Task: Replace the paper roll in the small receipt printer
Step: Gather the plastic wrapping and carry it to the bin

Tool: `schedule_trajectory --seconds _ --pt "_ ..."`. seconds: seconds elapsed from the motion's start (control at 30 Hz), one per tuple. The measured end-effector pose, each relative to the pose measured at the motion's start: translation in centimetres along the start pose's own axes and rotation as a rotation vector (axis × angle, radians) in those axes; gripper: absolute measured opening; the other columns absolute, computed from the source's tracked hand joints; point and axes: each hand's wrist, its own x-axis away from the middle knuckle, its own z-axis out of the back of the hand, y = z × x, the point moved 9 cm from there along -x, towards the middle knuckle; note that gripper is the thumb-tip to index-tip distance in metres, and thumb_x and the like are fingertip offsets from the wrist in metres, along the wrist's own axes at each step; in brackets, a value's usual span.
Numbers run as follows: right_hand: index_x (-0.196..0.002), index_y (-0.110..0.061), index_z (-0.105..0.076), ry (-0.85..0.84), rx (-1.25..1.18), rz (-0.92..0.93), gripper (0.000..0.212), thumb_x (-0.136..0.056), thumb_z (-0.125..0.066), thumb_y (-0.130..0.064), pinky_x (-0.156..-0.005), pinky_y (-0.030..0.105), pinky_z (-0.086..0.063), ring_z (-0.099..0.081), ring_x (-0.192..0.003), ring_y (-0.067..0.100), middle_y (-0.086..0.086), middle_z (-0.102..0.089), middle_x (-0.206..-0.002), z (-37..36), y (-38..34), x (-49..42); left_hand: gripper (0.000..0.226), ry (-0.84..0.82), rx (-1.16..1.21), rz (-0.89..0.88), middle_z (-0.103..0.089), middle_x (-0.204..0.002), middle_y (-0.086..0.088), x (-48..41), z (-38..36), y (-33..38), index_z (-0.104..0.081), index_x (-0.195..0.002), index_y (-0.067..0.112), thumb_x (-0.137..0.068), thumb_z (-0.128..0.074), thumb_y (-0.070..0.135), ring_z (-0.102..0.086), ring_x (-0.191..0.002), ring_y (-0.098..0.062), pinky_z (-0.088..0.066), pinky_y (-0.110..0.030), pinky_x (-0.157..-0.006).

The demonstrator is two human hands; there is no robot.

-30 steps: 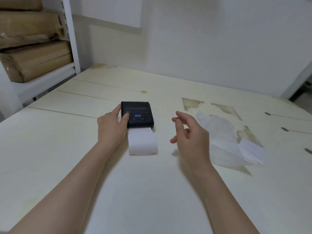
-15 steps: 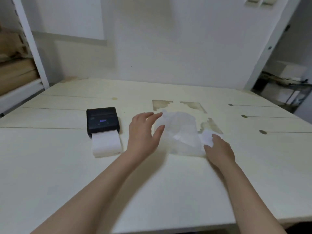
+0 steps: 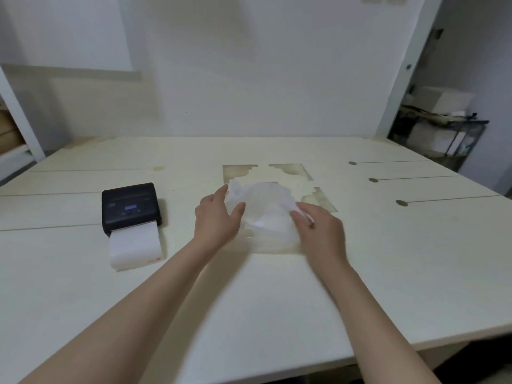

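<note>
- White walls backed a pale wooden table (image 3: 277, 314), with shelving cut off at both edges of the view.
- On that table the printer (image 3: 129, 207) sat closed at the left, a strip of paper (image 3: 135, 246) feeding out of its near edge toward the person and lying flat on the wood.
- Well to the right of the printer lay a crumpled clear wrapper (image 3: 263, 209), and both hands had gathered on it rather than on the printer.
- The wrapper lay directly between the hands; its long axis ran roughly left to right, so each hand met one end.
- The left hand (image 3: 217, 217) was spread open, thumb (image 3: 238, 210) apart from the fingers, cupping the wrapper's left edge without clearly closing on it.
- The right hand (image 3: 318, 231) lay over the right end with fingers curled down onto the film and something white at its fingertips; whether it pinched or merely pressed, I could not tell.
- The left hand was the nearer one to the printer, should the next move go back there.
- Whether a roll sat inside the wrapper could not be made out: the film was translucent, blurred, and partly covered by the right hand.
- The printer's roll compartment was hidden under its lid.
</note>
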Motion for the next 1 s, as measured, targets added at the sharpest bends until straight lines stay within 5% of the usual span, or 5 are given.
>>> schedule_trajectory --seconds 0.17,0.53,0.63,0.83,1.0 --pt "-0.113 -0.016 -0.073 -0.316 0.052 0.081 0.029 -0.095 -0.057 -0.033 -0.098 0.019 -0.025 -0.034 -0.139 0.018 0.005 -0.052 -0.143 -3.9 -0.9 1.4 0.071 -0.08 0.096 0.116 -0.043 -0.146 -0.018 0.4 -0.4 -0.7 -0.02 -0.153 0.021 -0.093 -0.055 0.034 -0.05 -0.126 -0.033 -0.043 -0.039 -0.095" --pt "-0.15 -0.014 -0.027 -0.237 -0.411 -0.5 0.08 -0.085 -0.072 -0.023 -0.079 0.028 -0.053 -0.064 -0.11 0.024 0.009 -0.056 -0.14 -0.9 3.9 2.8 0.066 -0.105 0.264 -0.026 -0.061 -0.131 0.006 3.6 0.1 1.5 -0.044 -0.14 0.04 -0.085 -0.049 0.004 -0.067 -0.088 -0.018 -0.055 -0.035 -0.078" --pt "-0.149 -0.01 -0.03 -0.234 -0.405 -0.547 0.092 -0.073 -0.079 -0.027 -0.097 0.043 -0.052 -0.064 -0.113 0.027 0.009 -0.058 -0.138 1.1 4.6 3.5 0.058 -0.082 0.325 -0.106 -0.061 -0.127 0.012 5.1 0.3 3.9 -0.051 -0.135 0.042 -0.088 -0.048 0.008 -0.069 -0.083 -0.014 -0.057 -0.033 -0.071" --pt "-0.115 -0.016 -0.064 -0.16 -0.446 -0.45 0.031 -0.086 -0.069 -0.008 -0.068 0.023 -0.059 -0.072 -0.09 0.016 0.002 -0.074 -0.106 9.6 5.9 6.5 0.055 -0.155 0.406 -0.252 -0.069 -0.111 0.017 9.5 -1.6 10.1 -0.064 -0.121 0.044 -0.084 -0.054 0.004 -0.069 -0.083 -0.02 -0.052 -0.026 -0.059" --pt "-0.106 -0.016 -0.068 0.019 -0.471 -0.543 0.024 -0.085 -0.069 -0.005 -0.081 0.036 -0.058 -0.072 -0.092 0.02 0.004 -0.074 -0.107 16.6 11.7 11.0 0.042 -0.251 0.348 -0.418 -0.069 -0.113 0.022 15.2 -6.5 15.9 -0.07 -0.11 0.04 -0.085 -0.058 0.009 -0.064 -0.083 0.002 -0.048 -0.018 -0.065"
